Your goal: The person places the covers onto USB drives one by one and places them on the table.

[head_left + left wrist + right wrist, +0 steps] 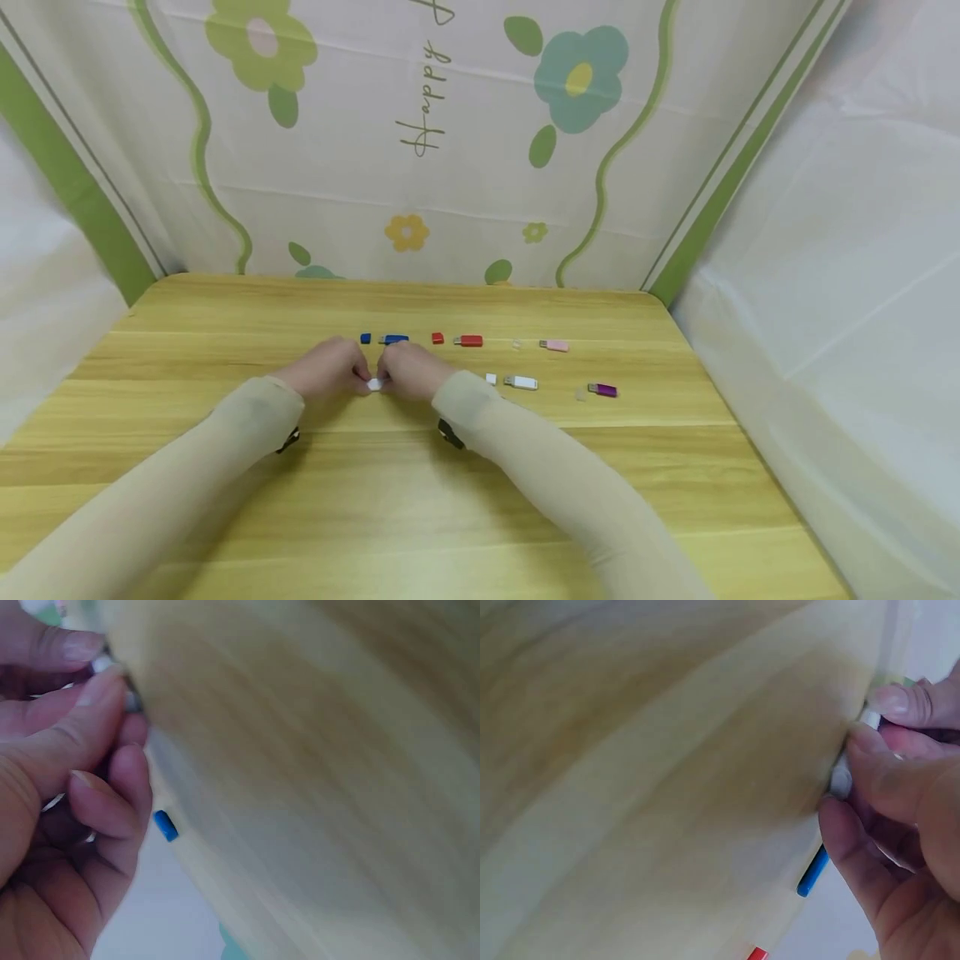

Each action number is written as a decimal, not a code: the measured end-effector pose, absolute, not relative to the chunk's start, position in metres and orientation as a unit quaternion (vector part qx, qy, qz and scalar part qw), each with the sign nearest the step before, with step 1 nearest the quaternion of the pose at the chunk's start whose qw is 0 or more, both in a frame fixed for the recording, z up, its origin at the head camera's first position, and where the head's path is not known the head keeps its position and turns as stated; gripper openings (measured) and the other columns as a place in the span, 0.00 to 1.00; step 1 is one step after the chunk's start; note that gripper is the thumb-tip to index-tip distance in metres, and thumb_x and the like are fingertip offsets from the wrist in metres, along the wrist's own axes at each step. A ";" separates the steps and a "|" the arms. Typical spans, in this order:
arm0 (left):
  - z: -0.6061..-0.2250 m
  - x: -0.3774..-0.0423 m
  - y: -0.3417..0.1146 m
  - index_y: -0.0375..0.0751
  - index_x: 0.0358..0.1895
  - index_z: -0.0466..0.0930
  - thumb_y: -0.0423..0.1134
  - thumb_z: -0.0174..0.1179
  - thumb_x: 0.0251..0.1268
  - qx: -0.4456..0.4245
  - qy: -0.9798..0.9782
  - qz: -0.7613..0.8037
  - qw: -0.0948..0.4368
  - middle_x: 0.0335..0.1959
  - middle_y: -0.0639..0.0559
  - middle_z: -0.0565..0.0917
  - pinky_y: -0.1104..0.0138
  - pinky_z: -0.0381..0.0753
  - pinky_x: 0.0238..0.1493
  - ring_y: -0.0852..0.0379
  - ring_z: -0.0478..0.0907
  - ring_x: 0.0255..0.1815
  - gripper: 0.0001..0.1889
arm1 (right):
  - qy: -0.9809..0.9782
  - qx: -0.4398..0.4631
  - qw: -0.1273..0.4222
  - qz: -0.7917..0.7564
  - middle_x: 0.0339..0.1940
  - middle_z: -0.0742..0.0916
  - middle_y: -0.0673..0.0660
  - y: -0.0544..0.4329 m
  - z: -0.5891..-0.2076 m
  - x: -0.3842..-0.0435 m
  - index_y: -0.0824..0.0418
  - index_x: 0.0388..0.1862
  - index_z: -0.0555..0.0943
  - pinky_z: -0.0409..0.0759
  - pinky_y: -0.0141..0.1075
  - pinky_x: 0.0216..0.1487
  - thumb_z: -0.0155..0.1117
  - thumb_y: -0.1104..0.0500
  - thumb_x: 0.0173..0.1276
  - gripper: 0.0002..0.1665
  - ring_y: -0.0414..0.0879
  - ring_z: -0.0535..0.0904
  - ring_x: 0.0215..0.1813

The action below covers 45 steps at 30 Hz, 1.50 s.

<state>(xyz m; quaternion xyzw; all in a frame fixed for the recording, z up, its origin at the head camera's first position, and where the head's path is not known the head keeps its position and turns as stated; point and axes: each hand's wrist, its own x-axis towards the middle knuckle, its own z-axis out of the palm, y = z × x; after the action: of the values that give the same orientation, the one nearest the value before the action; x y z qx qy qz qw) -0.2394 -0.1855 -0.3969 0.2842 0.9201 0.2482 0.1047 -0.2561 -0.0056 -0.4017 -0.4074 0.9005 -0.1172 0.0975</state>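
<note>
My left hand (327, 369) and right hand (411, 371) meet low over the wooden table, left of centre. Between them is a small white USB stick (374, 384), pinched by thumb and fingers from both sides. Most of this stick (841, 780) is covered by the fingertips, so its two ends are hidden. Just beyond the hands lie a blue cap (365, 338) and a blue USB stick (393, 339), the latter partly behind my right hand. In the left wrist view the blue cap (166, 826) shows past the curled fingers.
Farther right lie a red cap (437, 338) beside a red USB stick (469, 341), a clear cap (517, 343) beside a pink one (555, 346), a white cap (491, 379) beside a white stick (522, 382), and a clear cap (580, 395) beside a purple stick (603, 390). Printed curtains surround the table.
</note>
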 end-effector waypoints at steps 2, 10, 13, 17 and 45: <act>-0.397 -0.240 -0.185 0.35 0.30 0.90 0.30 0.73 0.53 0.286 0.917 0.258 0.100 0.27 0.53 0.87 0.67 0.82 0.31 0.61 0.80 0.27 0.03 | 0.904 -0.399 0.097 -0.122 0.35 0.89 0.50 -0.006 -0.402 -0.256 0.60 0.38 0.89 0.75 0.22 0.37 0.68 0.58 0.69 0.07 0.36 0.78 0.32; -0.396 -0.240 -0.183 0.35 0.28 0.90 0.29 0.74 0.52 0.297 0.919 0.247 0.081 0.25 0.52 0.87 0.68 0.82 0.30 0.61 0.80 0.26 0.02 | 0.919 -0.355 0.096 -0.141 0.35 0.88 0.50 -0.007 -0.401 -0.251 0.60 0.38 0.88 0.75 0.22 0.35 0.69 0.61 0.68 0.04 0.36 0.78 0.31; -0.396 -0.237 -0.181 0.34 0.28 0.89 0.27 0.73 0.51 0.304 0.920 0.237 0.069 0.25 0.50 0.87 0.68 0.82 0.30 0.60 0.80 0.26 0.02 | 0.925 -0.341 0.099 -0.138 0.32 0.86 0.48 -0.009 -0.403 -0.248 0.59 0.37 0.87 0.74 0.23 0.32 0.67 0.62 0.69 0.03 0.38 0.75 0.29; -0.400 -0.235 -0.183 0.34 0.27 0.89 0.25 0.73 0.51 0.302 0.924 0.231 0.049 0.26 0.49 0.87 0.67 0.82 0.31 0.58 0.80 0.27 0.03 | 0.929 -0.330 0.097 -0.133 0.31 0.85 0.47 -0.015 -0.407 -0.247 0.59 0.37 0.86 0.73 0.24 0.30 0.66 0.62 0.70 0.03 0.38 0.75 0.29; -0.403 -0.232 -0.180 0.35 0.23 0.89 0.24 0.73 0.49 0.306 0.924 0.228 0.024 0.22 0.52 0.85 0.67 0.80 0.28 0.62 0.76 0.23 0.05 | 0.928 -0.329 0.117 -0.126 0.35 0.86 0.50 -0.016 -0.394 -0.242 0.61 0.40 0.84 0.74 0.24 0.34 0.66 0.61 0.70 0.05 0.39 0.76 0.32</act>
<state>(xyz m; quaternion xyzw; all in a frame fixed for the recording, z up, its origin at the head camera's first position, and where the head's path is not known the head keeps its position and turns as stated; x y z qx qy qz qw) -0.2325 -0.1801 -0.4029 0.3058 0.9240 0.2283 0.0242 -0.2424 -0.0161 -0.3945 -0.3295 0.9284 -0.1264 0.1166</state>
